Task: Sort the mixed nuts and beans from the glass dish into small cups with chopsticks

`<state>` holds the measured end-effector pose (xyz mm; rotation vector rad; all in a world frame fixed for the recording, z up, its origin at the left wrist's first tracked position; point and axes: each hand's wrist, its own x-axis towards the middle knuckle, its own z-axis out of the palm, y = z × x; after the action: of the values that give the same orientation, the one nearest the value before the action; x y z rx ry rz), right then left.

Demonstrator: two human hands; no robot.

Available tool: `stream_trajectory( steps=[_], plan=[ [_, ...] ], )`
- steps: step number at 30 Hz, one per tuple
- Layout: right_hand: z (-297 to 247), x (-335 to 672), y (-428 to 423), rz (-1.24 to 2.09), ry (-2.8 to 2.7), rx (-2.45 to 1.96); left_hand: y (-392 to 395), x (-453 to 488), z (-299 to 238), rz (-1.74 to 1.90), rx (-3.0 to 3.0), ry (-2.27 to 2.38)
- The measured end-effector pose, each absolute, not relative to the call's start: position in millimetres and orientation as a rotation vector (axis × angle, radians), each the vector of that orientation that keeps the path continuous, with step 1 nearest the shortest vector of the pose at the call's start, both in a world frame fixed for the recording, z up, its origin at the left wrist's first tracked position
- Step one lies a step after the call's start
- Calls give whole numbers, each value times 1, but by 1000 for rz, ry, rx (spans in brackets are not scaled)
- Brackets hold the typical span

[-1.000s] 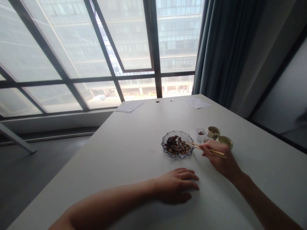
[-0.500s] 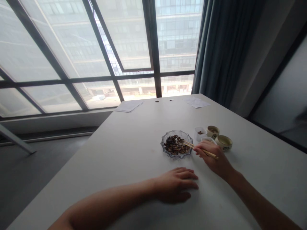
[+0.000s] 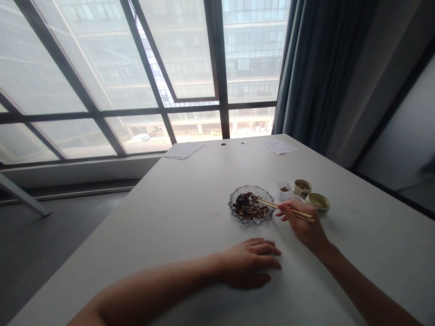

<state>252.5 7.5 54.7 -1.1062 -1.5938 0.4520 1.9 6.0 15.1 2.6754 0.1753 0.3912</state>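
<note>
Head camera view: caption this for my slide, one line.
Right hand holds wooden chopsticks with tips over a glass dish of dark food pieces; left hand rests on the white table.

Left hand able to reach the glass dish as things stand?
Probably yes. The left hand rests near the glass dish, only bare tabletop between; the right hand's chopsticks enter from the other side.

Bright daylight through the window (image 3: pixel 190 59), hazy glare, soft shadow under the left hand (image 3: pixel 249 263), dim floor (image 3: pixel 57 258), bowed edges

Tall black-framed windows (image 3: pixel 84 68) (office blocks beyond) meet a blue-grey curtain (image 3: pixel 316 77) above a grey floor (image 3: pixel 57 253).
</note>
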Motion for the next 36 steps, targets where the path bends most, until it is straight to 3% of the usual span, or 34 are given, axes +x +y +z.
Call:
stream_trajectory(
  steps=[13,20,24,30,36],
  plan=[
    [59,257,7,299,-1572,-1087,7,2,17,362,2656,173],
    [77,296,3,18,-1320,-1267,7,0,14,377,2653,178],
    [75,293,5,73,-1327,-1230,8,-1,14,358,2644,189],
    [60,262,8,441,-1408,-1158,7,0,16,348,2658,192],
    [48,246,20,495,-1448,-1134,8,0,13,357,2665,179]
  ],
)
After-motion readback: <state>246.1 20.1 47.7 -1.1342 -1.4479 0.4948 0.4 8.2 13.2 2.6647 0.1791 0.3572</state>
